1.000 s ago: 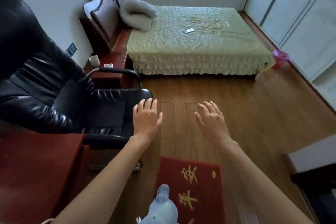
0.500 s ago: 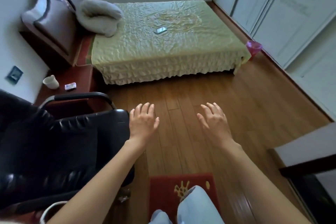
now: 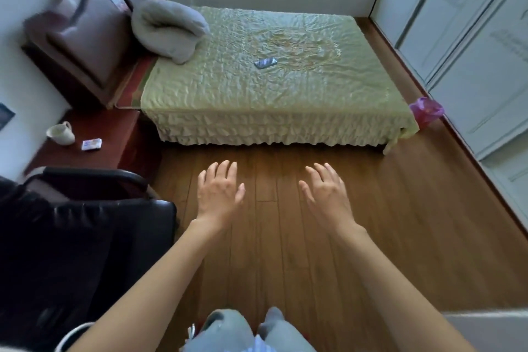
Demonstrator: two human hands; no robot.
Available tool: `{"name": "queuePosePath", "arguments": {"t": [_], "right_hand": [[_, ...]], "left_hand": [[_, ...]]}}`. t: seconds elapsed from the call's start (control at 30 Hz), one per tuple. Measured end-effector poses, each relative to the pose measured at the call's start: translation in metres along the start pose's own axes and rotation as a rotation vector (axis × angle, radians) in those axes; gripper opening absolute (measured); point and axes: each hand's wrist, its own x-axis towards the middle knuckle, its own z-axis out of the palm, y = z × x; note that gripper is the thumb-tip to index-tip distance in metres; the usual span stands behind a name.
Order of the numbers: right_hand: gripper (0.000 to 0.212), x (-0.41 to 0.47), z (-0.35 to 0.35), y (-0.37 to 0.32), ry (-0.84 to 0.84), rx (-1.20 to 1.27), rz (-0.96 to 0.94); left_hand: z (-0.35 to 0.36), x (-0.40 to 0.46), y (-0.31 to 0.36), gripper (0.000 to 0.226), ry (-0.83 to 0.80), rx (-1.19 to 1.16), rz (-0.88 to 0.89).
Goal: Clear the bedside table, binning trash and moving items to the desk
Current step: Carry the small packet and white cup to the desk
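Note:
The dark red bedside table [image 3: 111, 128] stands at the left, between the bed and a black chair. On it sit a cream mug [image 3: 60, 133] and a small white and blue packet [image 3: 91, 144]. My left hand [image 3: 220, 191] and my right hand [image 3: 327, 194] are stretched out in front of me over the wooden floor, fingers spread, holding nothing. Both are well short of the table. A pink bin [image 3: 426, 109] stands on the floor by the bed's far right corner.
A black leather chair [image 3: 85, 237] fills the lower left, right in front of the bedside table. The bed [image 3: 257, 88] has a green cover, a grey pillow [image 3: 168, 28] and a phone [image 3: 266, 62] on it. White wardrobe doors [image 3: 471, 46] line the right wall.
The view has moved forward past the chair and the red rug, closer to the bed and bedside table. Both hands stay spread and empty in front of me.

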Motion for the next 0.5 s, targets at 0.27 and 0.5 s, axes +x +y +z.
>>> {"name": "queuePosePath", "arguments": {"t": [0.27, 0.5], "right_hand": [[0.049, 0.103, 0.019, -0.005, -0.103, 0.028, -0.127], [0.050, 0.216, 0.046, -0.052, -0.156, 0.019, -0.213]], "left_hand": [[0.012, 0.066, -0.009, 0.054, -0.015, 0.005, -0.148], [0.020, 0.160, -0.066, 0.055, 0.017, 0.004, -0.222]]}}
